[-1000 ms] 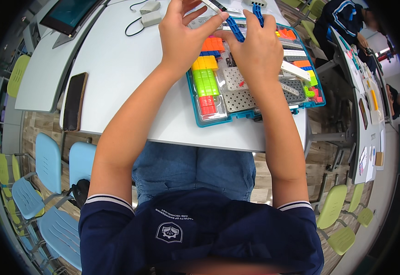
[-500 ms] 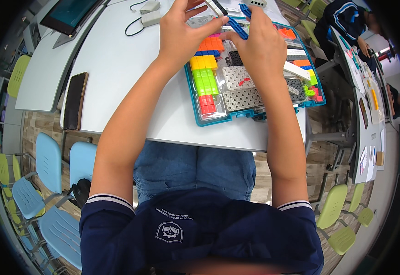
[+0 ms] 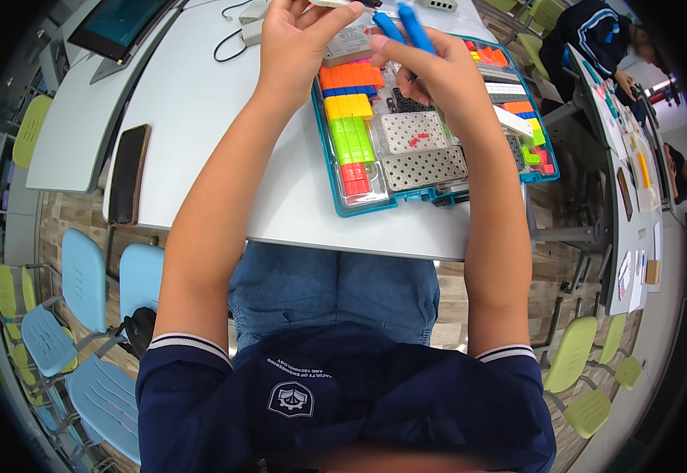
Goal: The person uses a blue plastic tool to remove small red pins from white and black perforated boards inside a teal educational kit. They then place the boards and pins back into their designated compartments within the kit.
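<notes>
My left hand (image 3: 300,39) is at the top edge, its thumb and fingers closed on a white piece (image 3: 329,3) that the picture's edge cuts off. To its right, my right hand (image 3: 438,71) grips a blue tool (image 3: 416,31) with two long, slightly blurred handles. The tool's tip lies near a small dark part by my left thumb; whether they touch I cannot tell. Below both hands lies an open teal-rimmed case (image 3: 336,185) of building parts. It holds orange blocks (image 3: 351,76), yellow blocks (image 3: 349,107), green blocks (image 3: 351,140), red blocks (image 3: 354,179) and grey perforated plates (image 3: 426,169).
A dark phone (image 3: 129,173) lies at the left of the white table (image 3: 225,158). Beyond it are a grey adapter with a cable (image 3: 253,31) and a screen (image 3: 123,27). Blue chairs (image 3: 83,272) stand at left; another person (image 3: 588,39) works at the right-hand table.
Both hands have shifted slightly, the left one toward the left and upward. The blue tool has turned, its two handles now close together and pointing upward. More of the case shows between my hands.
</notes>
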{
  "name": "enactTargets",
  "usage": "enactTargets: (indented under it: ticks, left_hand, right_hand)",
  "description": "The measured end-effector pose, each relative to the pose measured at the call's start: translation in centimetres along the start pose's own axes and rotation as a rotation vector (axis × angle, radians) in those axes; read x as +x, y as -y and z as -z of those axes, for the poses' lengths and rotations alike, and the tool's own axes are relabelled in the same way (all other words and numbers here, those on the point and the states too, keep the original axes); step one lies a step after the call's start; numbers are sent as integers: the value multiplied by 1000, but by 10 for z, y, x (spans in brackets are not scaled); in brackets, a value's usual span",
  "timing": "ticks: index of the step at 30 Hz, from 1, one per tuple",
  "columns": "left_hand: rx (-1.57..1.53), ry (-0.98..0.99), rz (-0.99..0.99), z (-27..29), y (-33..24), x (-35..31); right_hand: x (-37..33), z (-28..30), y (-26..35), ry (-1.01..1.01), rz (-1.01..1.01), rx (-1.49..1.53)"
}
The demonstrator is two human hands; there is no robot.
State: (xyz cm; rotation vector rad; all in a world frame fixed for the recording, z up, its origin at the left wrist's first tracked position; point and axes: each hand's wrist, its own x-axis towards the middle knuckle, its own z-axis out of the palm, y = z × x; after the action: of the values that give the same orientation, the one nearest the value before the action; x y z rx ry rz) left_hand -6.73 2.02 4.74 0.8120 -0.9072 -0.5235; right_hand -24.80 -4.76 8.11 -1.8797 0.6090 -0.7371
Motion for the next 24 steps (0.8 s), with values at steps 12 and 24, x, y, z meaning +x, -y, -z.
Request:
enactTargets:
  ticks: [12,24]
  left_hand:
    - [-46,85,-52,-7,-5,-3]
    - [4,25,-35,-3,-10,0]
  right_hand:
    - [-1,8,5,172,-124,460]
    - [6,20,-7,217,-116,625]
